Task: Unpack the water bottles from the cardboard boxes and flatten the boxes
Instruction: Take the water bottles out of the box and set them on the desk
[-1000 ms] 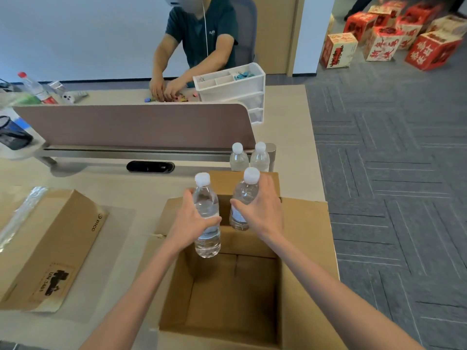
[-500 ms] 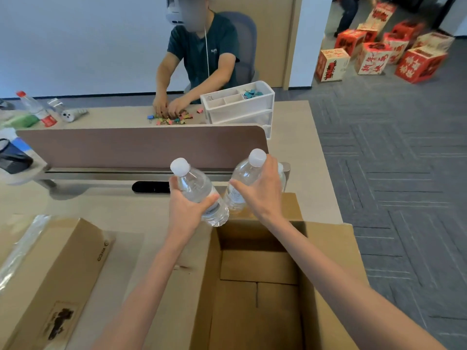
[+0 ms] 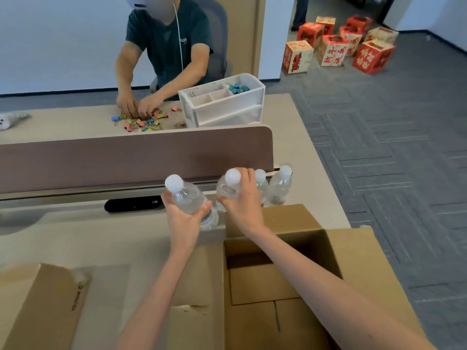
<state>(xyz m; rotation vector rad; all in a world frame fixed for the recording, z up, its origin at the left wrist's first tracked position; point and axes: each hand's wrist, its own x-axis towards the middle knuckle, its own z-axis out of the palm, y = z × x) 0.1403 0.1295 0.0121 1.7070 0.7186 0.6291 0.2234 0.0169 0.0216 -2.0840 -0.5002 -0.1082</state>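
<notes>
right bottle (image 3: 227, 190) mostly hidden, perhaps upright

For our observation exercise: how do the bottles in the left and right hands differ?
The left-hand bottle tilts, its cap leaning left; the right-hand bottle is closer to upright. The left hand grips its bottle round the body; the right hand grips higher, near the cap. Both are clear with white caps.

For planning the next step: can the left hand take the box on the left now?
Probably not yet. The left hand grips a bottle, so its fingers are busy. The box lies uncovered on the desk, and the way to it looks free.
</notes>
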